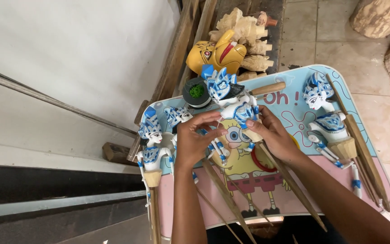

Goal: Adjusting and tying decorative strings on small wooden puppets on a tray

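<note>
Two hands work one blue-and-white rod puppet [231, 101] over a cartoon-printed lap tray [294, 180]. Right hand [274, 135] pinches the puppet's wooden waist; left hand [195, 140] pinches its thin arm between the fingertips. More puppets lie left [152, 144] and right [326, 117]; a yellow carved mask [215, 54] sits beyond.

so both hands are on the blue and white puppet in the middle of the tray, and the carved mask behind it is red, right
Not quite: the carved mask is yellow, with only a red streak on its beak. The rest stands: the head view shows the left hand and the right hand both on the blue and white puppet in the middle of the tray.
</note>
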